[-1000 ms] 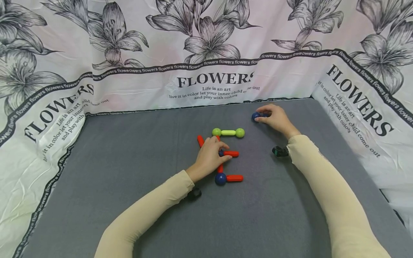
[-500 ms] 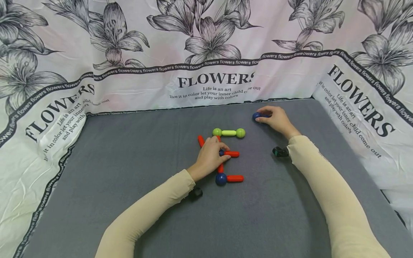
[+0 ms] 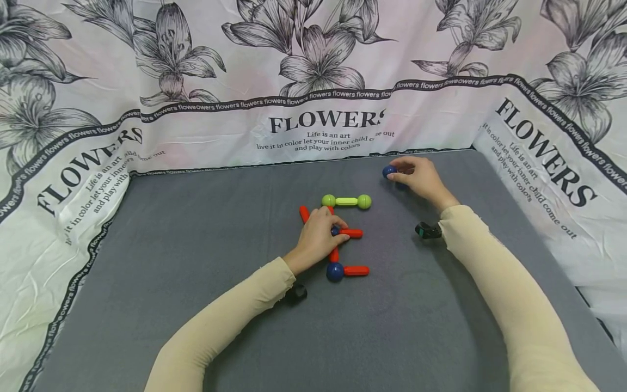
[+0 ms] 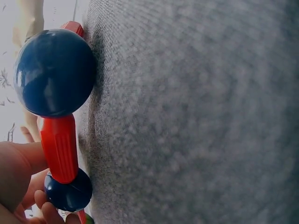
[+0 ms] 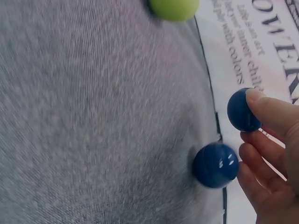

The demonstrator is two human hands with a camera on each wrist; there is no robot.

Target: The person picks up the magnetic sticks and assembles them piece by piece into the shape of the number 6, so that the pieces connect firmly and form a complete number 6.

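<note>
Between its thumb and fingers my right hand pinches a blue ball, held slightly above the table at the back right. A second blue ball sits below it on the cloth, close to the lower fingers. My left hand holds the middle blue ball of a figure made from red rods and blue balls. One red rod points right from that ball. Nearer lies another blue ball with a red rod at its right side. The left hand partly covers the figure.
Behind the figure lies a green rod with a green ball at each end. A grey cloth covers the table. Flower-printed fabric rises along its back and sides. A dark wrist camera hangs under the right sleeve.
My right hand has raised the pinched blue ball a little off the cloth, and the other ball shows beneath. The left hand has stayed in place on the figure.
</note>
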